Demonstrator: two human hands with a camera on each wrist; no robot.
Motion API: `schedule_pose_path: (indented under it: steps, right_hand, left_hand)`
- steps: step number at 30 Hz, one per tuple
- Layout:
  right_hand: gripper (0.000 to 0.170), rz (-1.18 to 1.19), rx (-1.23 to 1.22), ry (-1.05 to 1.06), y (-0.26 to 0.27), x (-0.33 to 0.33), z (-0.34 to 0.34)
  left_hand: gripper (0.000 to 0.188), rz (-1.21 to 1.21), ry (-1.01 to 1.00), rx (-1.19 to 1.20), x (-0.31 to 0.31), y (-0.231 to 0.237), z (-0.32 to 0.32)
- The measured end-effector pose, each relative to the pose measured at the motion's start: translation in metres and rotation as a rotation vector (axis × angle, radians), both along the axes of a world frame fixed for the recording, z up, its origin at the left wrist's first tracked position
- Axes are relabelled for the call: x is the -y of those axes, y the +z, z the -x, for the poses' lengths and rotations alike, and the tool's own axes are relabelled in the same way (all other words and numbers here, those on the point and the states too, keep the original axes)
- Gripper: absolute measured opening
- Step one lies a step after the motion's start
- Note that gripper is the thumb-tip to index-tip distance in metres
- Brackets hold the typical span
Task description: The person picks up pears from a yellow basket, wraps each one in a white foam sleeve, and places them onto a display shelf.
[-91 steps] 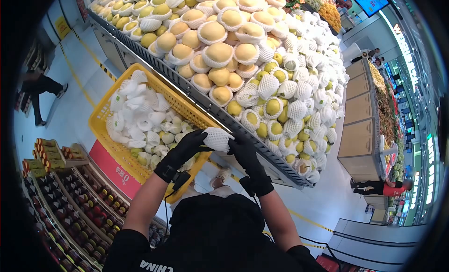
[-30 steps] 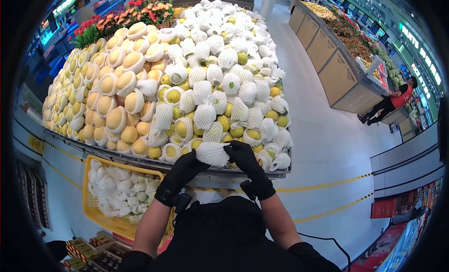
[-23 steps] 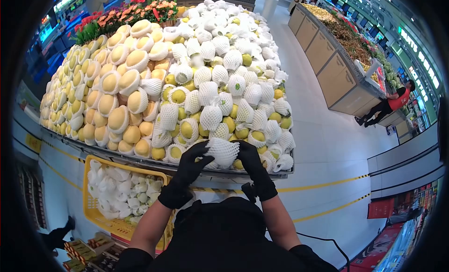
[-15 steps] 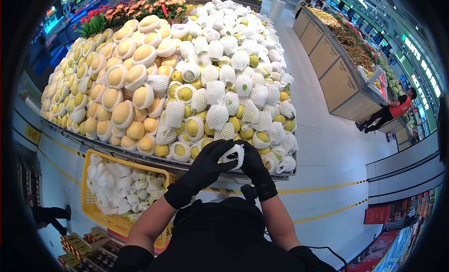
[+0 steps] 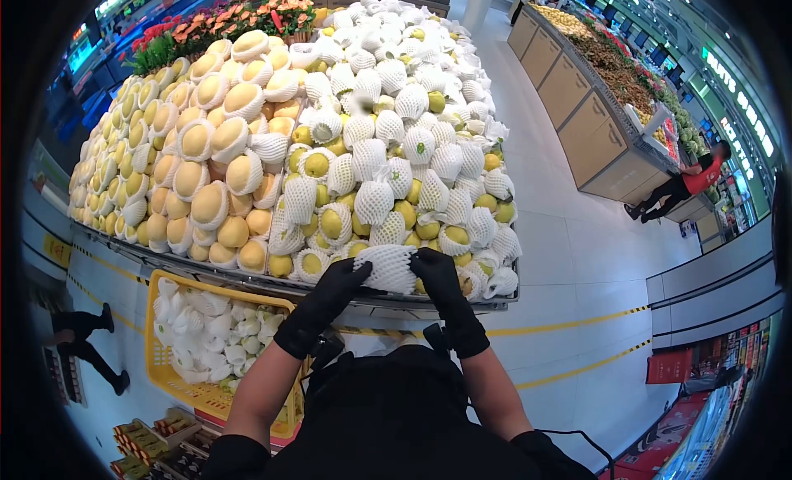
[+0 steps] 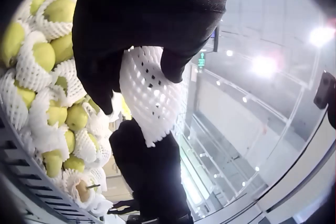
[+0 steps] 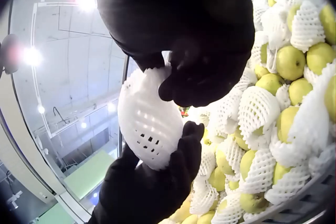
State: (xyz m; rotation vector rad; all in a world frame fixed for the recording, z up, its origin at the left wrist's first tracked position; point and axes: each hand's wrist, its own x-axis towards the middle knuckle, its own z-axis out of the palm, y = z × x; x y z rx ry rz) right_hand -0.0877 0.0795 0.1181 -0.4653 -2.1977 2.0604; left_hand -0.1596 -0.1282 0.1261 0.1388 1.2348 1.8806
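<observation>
In the head view a white foam fruit net (image 5: 388,269) is stretched sideways between two black-gloved hands, over the front edge of a fruit display. The left hand (image 5: 337,287) pinches its left end between thumb and fingers. At the opposite end, the right hand (image 5: 437,275) pinches the rim. Light shows through slits of the net (image 6: 152,90) in the left wrist view, and no fruit is visible inside it. In the right wrist view the net (image 7: 149,116) looks rounded and bulged. Just beyond the hands lie heaped yellow-green pears (image 5: 332,224), many in similar nets.
Larger yellow fruit (image 5: 209,206) fills the display's left part. Below it, a yellow crate (image 5: 153,331) of loose foam nets and some pale wrapped fruit stands on the floor. A person in red (image 5: 701,179) is at a far counter; another person's legs (image 5: 87,348) show at left.
The view has swung from the crate to face the pear pile. Half a second ago the hands were close together with the net's opening turned up; now they are apart and the net is stretched lengthwise.
</observation>
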Motion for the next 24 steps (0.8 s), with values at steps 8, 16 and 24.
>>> schedule_pose_path:
  steps: [8,16,24]
  right_hand:
    - [0.025,0.12,0.084,0.123,0.004,-0.029,-0.013]
    - [0.028,-0.37,0.158,0.01,-0.009,-0.073,-0.015]
    - [0.027,-0.191,0.146,0.122,-0.033,-0.063,0.0]
  left_hand:
    - [0.051,0.525,0.069,-0.819,0.039,-0.001,-0.001]
    - [0.045,0.525,0.3,-0.842,0.08,-0.023,-0.005]
    - [0.049,0.583,0.381,-0.744,0.097,-0.026,-0.03]
